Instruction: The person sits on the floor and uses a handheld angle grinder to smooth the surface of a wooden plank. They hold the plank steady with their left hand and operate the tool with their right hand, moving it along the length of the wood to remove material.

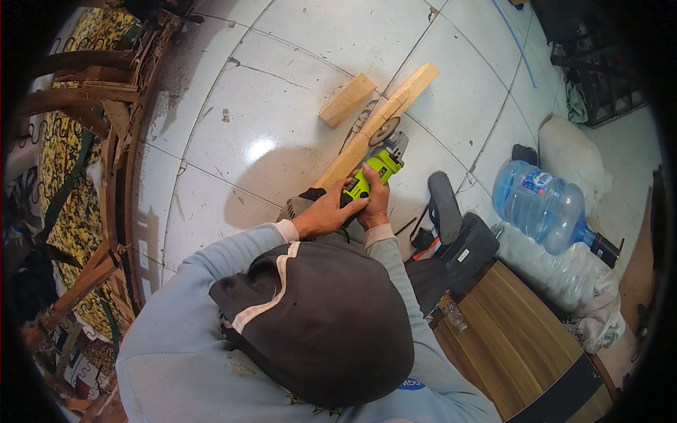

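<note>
A bright green angle grinder (374,176) is held in both of my hands. My right hand (376,200) is closed around its body, with the thumb along the top. My left hand (326,213) closes on the rear end, its fingertips by the right hand. The grinder's round disc (385,132) touches, or sits right at, the side of a long wooden bar (402,95). That bar slopes up and right across the floor, its near end by my foot. Left of it lies a short wooden block (348,101).
A broken wooden frame (121,176) with springs and patterned cloth stands at the left. At the right are a sandal (444,208), a dark case (469,250), a large blue water bottle (543,201) and a wood-grain panel (511,331). White tiles (282,63) cover the floor.
</note>
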Tool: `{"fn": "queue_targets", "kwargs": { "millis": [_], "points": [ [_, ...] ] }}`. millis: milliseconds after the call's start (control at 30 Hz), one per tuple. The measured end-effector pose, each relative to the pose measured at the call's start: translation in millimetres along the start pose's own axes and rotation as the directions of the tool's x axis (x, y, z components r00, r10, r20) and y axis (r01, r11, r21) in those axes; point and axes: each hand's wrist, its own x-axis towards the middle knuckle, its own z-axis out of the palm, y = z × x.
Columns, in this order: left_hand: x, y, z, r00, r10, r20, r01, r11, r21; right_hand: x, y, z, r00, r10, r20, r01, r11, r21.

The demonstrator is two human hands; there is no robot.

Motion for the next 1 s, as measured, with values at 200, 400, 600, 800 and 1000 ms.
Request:
{"fn": "queue_targets", "kwargs": {
  "millis": [200, 400, 600, 800, 1000],
  "points": [
    [-3.2, 3.0, -1.3, 1.000, 0.010, -0.009, -0.010, 1.000, -0.029, -3.7, 1.3, 1.6, 1.000, 0.024, 0.005, -0.024, 1.000, 0.009],
    [-13.9, 27.8, 1.7, 0.975, 0.222, -0.010, -0.216, 0.957, 0.191, -23.4, -16.6, 1.2, 0.953, -0.023, 0.301, -0.068, 0.955, 0.289],
    [-4.3, 62.0, 12.5, 0.942, 0.324, 0.082, -0.332, 0.938, 0.100, -11.1, -41.8, -20.3, 0.881, -0.153, 0.448, 0.009, 0.952, 0.306],
    [13.1, 73.7, 17.7, 0.951, 0.305, 0.048, -0.307, 0.950, 0.049, -12.5, -64.2, -9.1, 0.905, -0.236, 0.355, 0.140, 0.951, 0.275],
    [35.9, 67.2, 13.3, 0.978, 0.202, -0.041, -0.206, 0.959, -0.195, 6.1, -63.7, -0.4, 0.973, -0.156, 0.168, 0.158, 0.987, 0.001]
  ]
}}
